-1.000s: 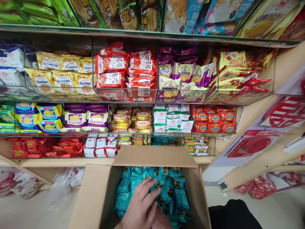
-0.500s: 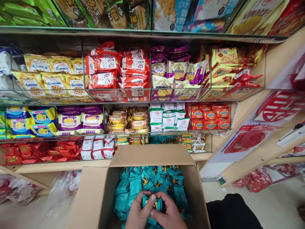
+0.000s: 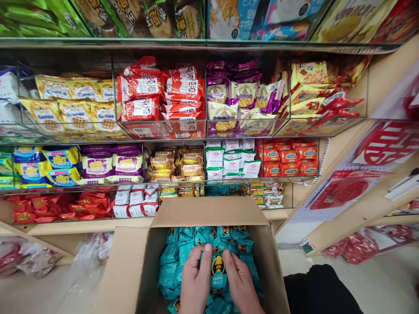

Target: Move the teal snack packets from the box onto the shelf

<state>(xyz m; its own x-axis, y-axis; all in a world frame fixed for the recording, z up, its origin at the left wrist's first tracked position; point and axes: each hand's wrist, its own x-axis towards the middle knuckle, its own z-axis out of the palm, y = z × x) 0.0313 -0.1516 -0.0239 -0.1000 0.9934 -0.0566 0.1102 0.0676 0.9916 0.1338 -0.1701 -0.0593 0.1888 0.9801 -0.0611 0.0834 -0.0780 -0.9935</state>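
Both of my hands are over an open cardboard box [image 3: 131, 266], closed from either side around a teal snack packet [image 3: 218, 268]. My left hand [image 3: 197, 277] grips its left edge, thumb on top. At the opposite edge, my right hand [image 3: 238, 279] holds it with the thumb in front. The packet's face, with a black and yellow round emblem and pale lettering, points up at me. Many similar teal packets [image 3: 170, 257] fill the box beneath and around my hands. My fingertips behind the packet are hidden.
Behind the box rise glass-fronted shelves with cookie packets [image 3: 77, 115], red and white packets [image 3: 140, 89], purple biscuit packets [image 3: 222, 117] and small red packets [image 3: 290, 156]. A box flap [image 3: 209, 211] stands against the lowest shelf. Plastic bags [image 3: 90, 253] lie at left; something black [image 3: 319, 290] is at right.
My hands have shifted up slightly and turned the teal packet so its emblem faces me. The thumbs have moved apart to its two sides. The view has shifted slightly.
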